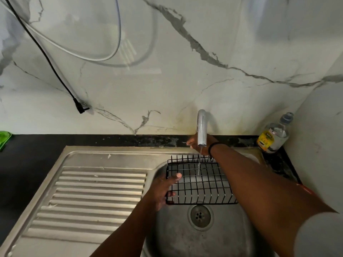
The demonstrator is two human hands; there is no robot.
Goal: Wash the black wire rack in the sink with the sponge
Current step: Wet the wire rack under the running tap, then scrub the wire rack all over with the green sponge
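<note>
Right forearm point(259, 191) crosses the sink from the near right corner, grey sleeve at the elbow, black band at the wrist. Right hand point(196, 145) sits at the back edge of the sink, behind the tap point(202, 130); the spout hides most of it, so cannot tell whether the fingers hold anything. Thin stream of water falls from the spout onto the rack.

Left hand point(163, 190) grips the left edge of the black wire rack point(200, 182): thumb lies over the top wires, fingers curl under the frame. Rack is held over the back half of the sink bowl point(178, 236), roughly level, upright prongs along its back side. Drain point(200, 216) shows just in front of the rack's near edge.

Ribbed draining board point(92, 199) takes the left part of the sink. Clear bottle point(274, 134) with yellow label stands at the back right corner of the counter. Green cloth point(4, 139) at the far left edge. Black plug point(81, 107) hangs against the marble wall
</note>
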